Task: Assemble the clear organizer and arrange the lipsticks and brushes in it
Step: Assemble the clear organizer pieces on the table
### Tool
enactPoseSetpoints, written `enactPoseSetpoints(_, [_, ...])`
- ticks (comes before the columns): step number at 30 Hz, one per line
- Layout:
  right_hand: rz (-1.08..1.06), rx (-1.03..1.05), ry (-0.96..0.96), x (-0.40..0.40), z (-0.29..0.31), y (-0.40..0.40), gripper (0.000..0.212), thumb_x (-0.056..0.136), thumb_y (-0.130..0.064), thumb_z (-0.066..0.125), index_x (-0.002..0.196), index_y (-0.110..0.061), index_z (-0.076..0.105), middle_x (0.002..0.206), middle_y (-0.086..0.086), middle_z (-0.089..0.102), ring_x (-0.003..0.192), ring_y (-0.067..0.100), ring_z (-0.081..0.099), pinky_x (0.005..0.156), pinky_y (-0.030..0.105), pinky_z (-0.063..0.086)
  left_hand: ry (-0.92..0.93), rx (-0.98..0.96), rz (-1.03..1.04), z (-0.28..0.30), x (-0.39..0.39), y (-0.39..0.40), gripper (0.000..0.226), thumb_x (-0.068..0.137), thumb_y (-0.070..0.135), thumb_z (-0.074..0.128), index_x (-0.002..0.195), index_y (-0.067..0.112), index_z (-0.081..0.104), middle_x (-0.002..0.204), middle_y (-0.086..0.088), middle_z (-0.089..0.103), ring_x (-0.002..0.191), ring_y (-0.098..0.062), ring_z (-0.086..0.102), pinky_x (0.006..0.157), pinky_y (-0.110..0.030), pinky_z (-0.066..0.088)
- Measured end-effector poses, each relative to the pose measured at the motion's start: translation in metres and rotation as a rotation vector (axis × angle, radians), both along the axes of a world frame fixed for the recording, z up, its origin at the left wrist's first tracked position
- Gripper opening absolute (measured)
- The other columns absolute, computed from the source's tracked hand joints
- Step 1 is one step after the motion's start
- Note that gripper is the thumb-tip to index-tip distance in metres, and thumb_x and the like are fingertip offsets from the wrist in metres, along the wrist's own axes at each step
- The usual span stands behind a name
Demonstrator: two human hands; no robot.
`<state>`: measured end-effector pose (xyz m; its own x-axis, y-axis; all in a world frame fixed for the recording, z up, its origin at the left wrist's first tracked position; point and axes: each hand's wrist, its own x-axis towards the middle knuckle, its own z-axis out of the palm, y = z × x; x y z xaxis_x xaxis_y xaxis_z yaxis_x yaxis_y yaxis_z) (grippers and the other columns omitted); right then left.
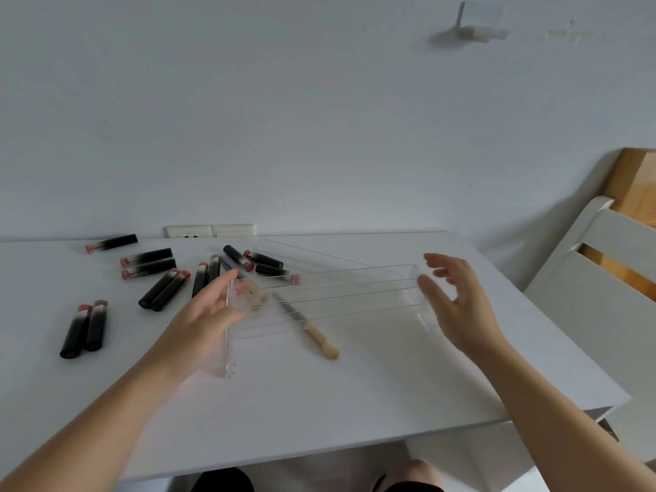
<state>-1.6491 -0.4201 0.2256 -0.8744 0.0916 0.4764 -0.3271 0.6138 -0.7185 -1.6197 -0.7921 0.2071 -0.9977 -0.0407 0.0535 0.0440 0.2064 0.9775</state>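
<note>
Clear organizer (330, 296) on the white desk (319, 392), one hand at each end.

The left hand (209, 310) touches the organizer's left end panel with relaxed, extended fingers. The right hand (458, 300) is spread beside the right end, gripping nothing; contact cannot be confirmed. A brush (309, 330) lies across the organizer's near edge. Black lipsticks (163, 289) lie scattered on the desk to the left and behind.

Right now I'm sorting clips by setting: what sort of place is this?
Probably a room at home: a plain white table against a bare white wall with a wall socket, and a white wooden chair beside it.
</note>
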Motion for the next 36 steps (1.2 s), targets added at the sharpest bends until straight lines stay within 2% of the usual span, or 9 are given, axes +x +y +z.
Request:
enactPoseSetpoints(3, [-0.008,-0.157,-0.229,-0.006,-0.005,0.013,0.034,0.101,-0.03,0.057,0.135,-0.026,0.06,0.114,-0.018,0.066,0.099,-0.014,0.058,0.08,0.002,0.037,-0.007,0.004,-0.01,0.001,0.0,0.002,0.07,0.095,-0.001,0.056,0.152,0.038,0.042,0.152,0.022,0.041,0.109,0.039,0.031,0.095,-0.011,0.031])
enactPoseSetpoints(5, [0.02,-0.164,-0.316,-0.005,-0.011,0.015,0.031,0.1,-0.042,0.056,0.124,-0.026,0.068,0.085,-0.022,0.063,0.076,-0.003,0.061,0.066,0.005,0.038,-0.005,-0.017,-0.01,0.003,0.002,0.003,0.071,0.095,-0.001,0.055,0.153,0.039,0.04,0.152,0.023,0.04,0.108,0.039,0.031,0.099,-0.013,0.031])
enactPoseSetpoints(9, [0.045,-0.065,-0.313,0.003,-0.014,0.009,0.066,0.091,-0.072,0.044,0.098,-0.009,0.062,0.051,-0.01,0.037,0.044,0.011,0.034,0.039,0.02,0.028,-0.02,-0.081,-0.016,0.006,0.006,0.002,0.077,0.085,0.024,0.059,0.154,0.045,0.033,0.149,0.033,0.035,0.115,0.036,0.026,0.112,-0.028,0.028])
enactPoseSetpoints(13, [0.008,-0.064,-0.328,0.003,-0.007,0.007,0.048,0.096,-0.057,0.052,0.092,-0.012,0.069,0.048,-0.006,0.041,0.042,0.009,0.037,0.04,0.017,0.032,-0.037,-0.142,-0.015,0.004,0.005,-0.003,0.081,0.077,0.034,0.054,0.154,0.048,0.031,0.115,0.034,0.051,0.099,0.027,0.045,0.099,-0.019,0.032])
enactPoseSetpoints(16, [-0.035,-0.053,-0.389,0.001,0.002,0.007,0.02,0.094,-0.034,0.063,0.08,-0.025,0.075,0.061,0.002,0.068,0.049,0.007,0.049,0.052,0.025,0.038,-0.048,-0.154,0.005,0.001,0.003,-0.005,0.079,0.078,0.034,0.055,0.152,0.05,0.033,0.093,0.033,0.052,0.085,0.022,0.05,0.09,-0.016,0.034])
enactPoseSetpoints(21, [-0.084,-0.096,-0.414,0.003,0.008,0.001,0.018,0.089,-0.021,0.064,0.076,-0.025,0.076,0.064,0.004,0.072,0.044,0.003,0.051,0.048,0.021,0.037,-0.039,-0.157,0.001,0.002,0.003,-0.003,0.081,0.079,0.033,0.053,0.155,0.045,0.029,0.124,0.06,0.037,0.12,0.035,0.031,0.108,-0.022,0.027])
enactPoseSetpoints(28, [-0.094,-0.238,-0.331,0.015,-0.01,-0.01,0.023,0.092,-0.05,0.059,0.081,-0.035,0.073,0.05,-0.006,0.054,0.042,0.012,0.044,0.044,0.022,0.035,0.034,-0.186,0.046,0.002,0.004,0.002,0.075,0.085,0.027,0.053,0.156,0.038,0.033,0.143,0.042,0.038,0.135,0.018,0.033,0.108,-0.022,0.025])
enactPoseSetpoints(32, [-0.124,-0.203,-0.296,0.018,-0.013,-0.012,0.047,0.09,-0.061,0.05,0.09,-0.017,0.067,0.05,-0.006,0.052,0.044,0.009,0.043,0.046,0.024,0.035,0.006,-0.094,0.045,0.006,0.005,0.001,0.072,0.083,0.029,0.05,0.154,0.035,0.038,0.147,0.027,0.046,0.139,0.01,0.036,0.106,-0.017,0.028])
enactPoseSetpoints(36, [-0.106,-0.112,-0.279,0.02,-0.011,-0.014,0.025,0.099,-0.055,0.047,0.089,-0.044,0.067,0.052,-0.011,0.057,0.043,0.007,0.044,0.048,0.024,0.036,0.033,-0.198,0.057,0.005,0.009,0.001,0.078,0.084,0.026,0.052,0.158,0.036,0.031,0.158,0.006,0.039,0.122,0.009,0.055,0.098,-0.013,0.046])
